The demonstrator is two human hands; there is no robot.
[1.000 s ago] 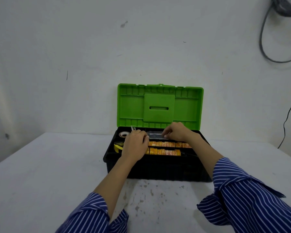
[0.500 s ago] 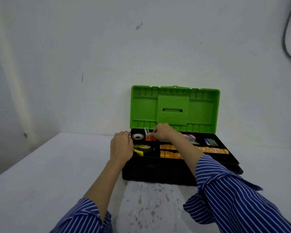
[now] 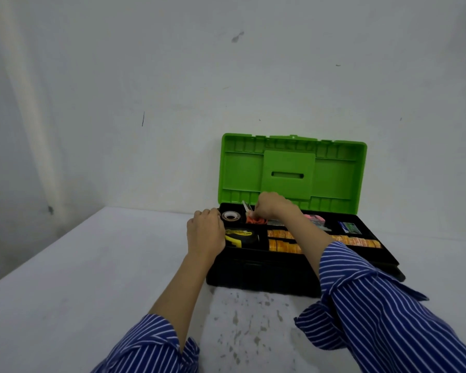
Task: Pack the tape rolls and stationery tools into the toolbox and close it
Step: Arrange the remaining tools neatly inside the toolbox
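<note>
Toolbox [image 3: 264, 275]: black body on the white surface [image 3: 92, 265], standing near the wall; green lid [image 3: 293, 173] upright and open.
Tray contents: a tape roll [image 3: 230, 216] in the back left compartment; a yellow and black tape measure [image 3: 240, 236] just in front of it; two rows of orange rolls [image 3: 283, 240] along the front; a pink item [image 3: 315, 218] and a blue packet [image 3: 349, 227] toward the right.
Left hand [image 3: 205, 232]: resting on the tray's left rim, fingers curled over the edge beside the tape roll.
Right hand [image 3: 272, 207]: over the back compartment, fingers pinched on a small pale object [image 3: 246, 205], possibly a clip; blurred.
Sleeves: blue striped, pushed up both forearms.
</note>
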